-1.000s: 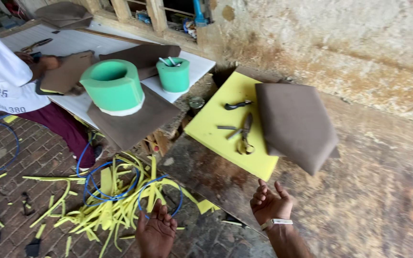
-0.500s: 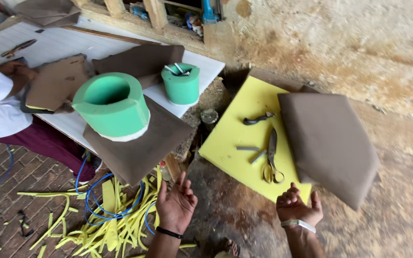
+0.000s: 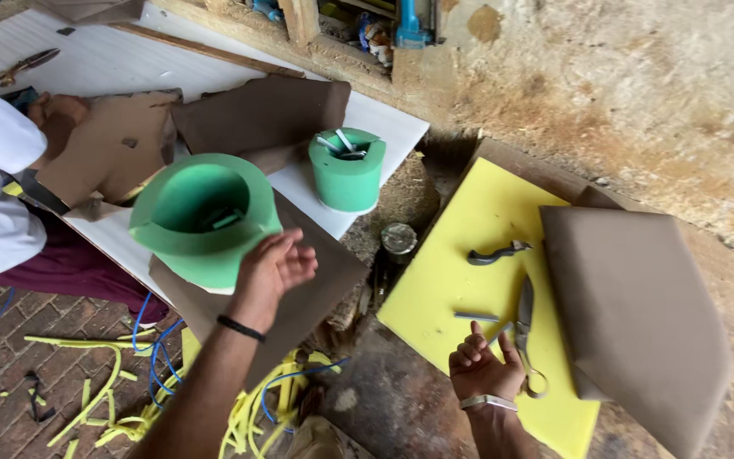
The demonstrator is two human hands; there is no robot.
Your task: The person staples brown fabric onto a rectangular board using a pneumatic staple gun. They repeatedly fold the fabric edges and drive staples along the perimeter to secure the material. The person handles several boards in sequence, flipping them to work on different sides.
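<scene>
A rough craft workshop for cutting foam and sheet material: a thick yellow foam slab [image 3: 469, 280] carries metal scissors [image 3: 526, 336] and pliers [image 3: 496, 252], brown cut sheets [image 3: 261, 115] lie on a white counter [image 3: 129, 59], yellow offcut strips [image 3: 87, 399] litter the brick floor [image 3: 10, 374], and the bare plaster wall [image 3: 639, 85] is stained.
</scene>
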